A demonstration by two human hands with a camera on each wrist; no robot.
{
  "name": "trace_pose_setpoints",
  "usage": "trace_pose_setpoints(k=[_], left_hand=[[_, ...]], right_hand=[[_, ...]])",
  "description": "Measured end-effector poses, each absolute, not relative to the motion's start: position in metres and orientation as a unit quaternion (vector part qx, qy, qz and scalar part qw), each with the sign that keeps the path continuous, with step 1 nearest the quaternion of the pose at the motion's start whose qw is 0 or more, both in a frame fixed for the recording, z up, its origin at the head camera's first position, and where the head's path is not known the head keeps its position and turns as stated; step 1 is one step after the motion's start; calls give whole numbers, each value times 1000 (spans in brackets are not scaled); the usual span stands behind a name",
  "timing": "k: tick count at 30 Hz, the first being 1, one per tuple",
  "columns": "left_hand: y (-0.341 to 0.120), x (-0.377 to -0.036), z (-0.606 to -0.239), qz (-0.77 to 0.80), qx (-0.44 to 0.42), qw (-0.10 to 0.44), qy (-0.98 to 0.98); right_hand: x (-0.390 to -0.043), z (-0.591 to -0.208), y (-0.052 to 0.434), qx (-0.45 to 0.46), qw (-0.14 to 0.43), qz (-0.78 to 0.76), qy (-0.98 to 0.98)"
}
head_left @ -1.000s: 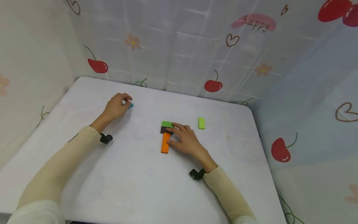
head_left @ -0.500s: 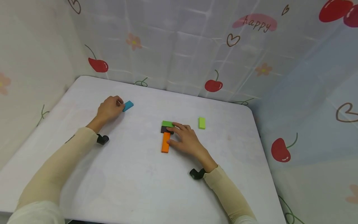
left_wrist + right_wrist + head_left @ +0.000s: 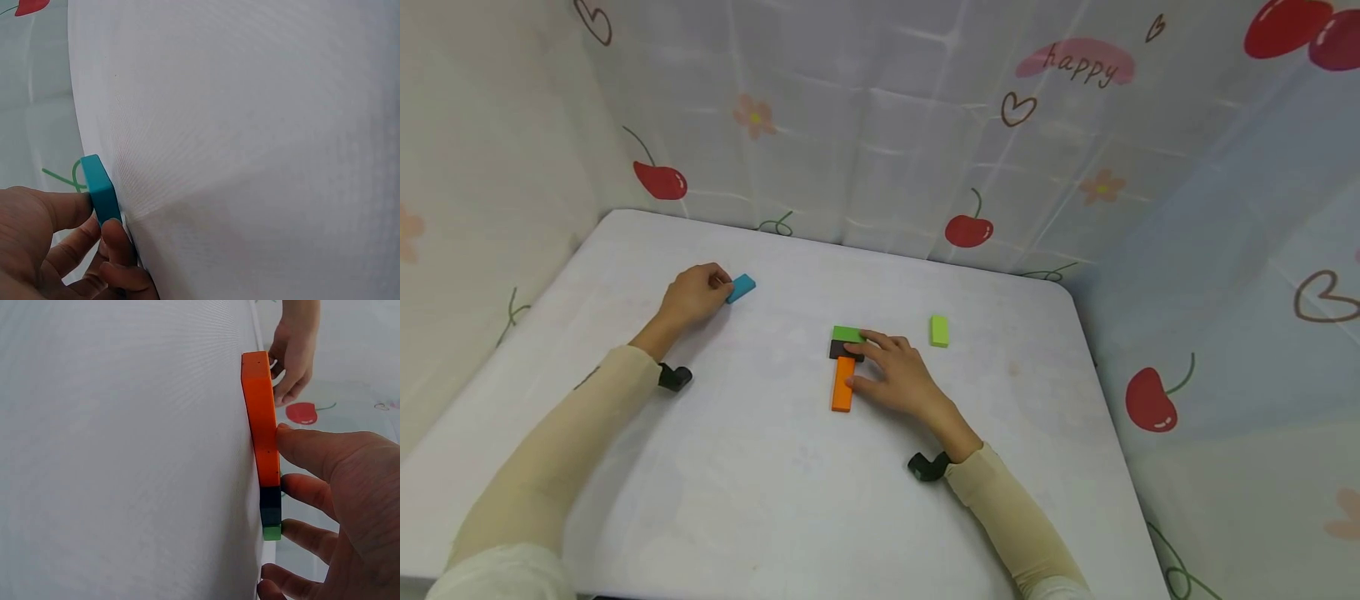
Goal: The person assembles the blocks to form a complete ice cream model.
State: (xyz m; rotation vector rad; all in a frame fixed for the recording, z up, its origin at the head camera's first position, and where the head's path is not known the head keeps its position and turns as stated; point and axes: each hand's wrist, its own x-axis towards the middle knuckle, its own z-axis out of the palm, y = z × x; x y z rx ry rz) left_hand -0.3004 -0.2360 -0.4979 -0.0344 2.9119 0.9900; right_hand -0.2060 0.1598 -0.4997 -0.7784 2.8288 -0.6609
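Observation:
At the far left of the table, my left hand (image 3: 694, 295) pinches the near end of a blue block (image 3: 742, 287) between thumb and fingers. The same blue block (image 3: 100, 190) shows close up in the left wrist view. An orange block (image 3: 843, 385) lies lengthwise mid-table, its far end against a black block (image 3: 842, 349). Beyond the black one, and touching it, is a green block (image 3: 847, 333). My right hand (image 3: 895, 375) rests along their right side with fingers spread. In the right wrist view its thumb touches the orange block (image 3: 260, 419), fingertips by the black and green ones.
A lime green block (image 3: 939, 331) lies apart on the white table (image 3: 760, 492), right of the group. Patterned curtains (image 3: 880, 142) stand along the back and sides. A small black camera (image 3: 675, 377) sits at the left wrist, another black camera (image 3: 928, 467) at the right.
My left hand has shifted left along the blue block and now holds its near end, leaving more of the block showing. The right hand and the other blocks have stayed put.

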Motion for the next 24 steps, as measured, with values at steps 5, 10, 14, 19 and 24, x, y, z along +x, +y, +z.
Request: trace_pose_setpoints(k=[5, 10, 14, 19, 24], left_hand=[[-235, -302, -501, 324, -16, 35, 945], [-231, -303, -498, 326, -20, 36, 945], [-226, -305, -493, 327, -15, 35, 944], [-220, -308, -490, 332, -13, 44, 942], [-217, -310, -491, 334, -16, 53, 941]], right_hand=[[-205, -498, 160, -254, 71, -222, 939], [-205, -499, 161, -254, 69, -220, 939], [-206, -499, 161, -253, 71, -218, 940], [-206, -499, 161, -253, 72, -224, 938], [-206, -500, 160, -255, 72, -225, 938]])
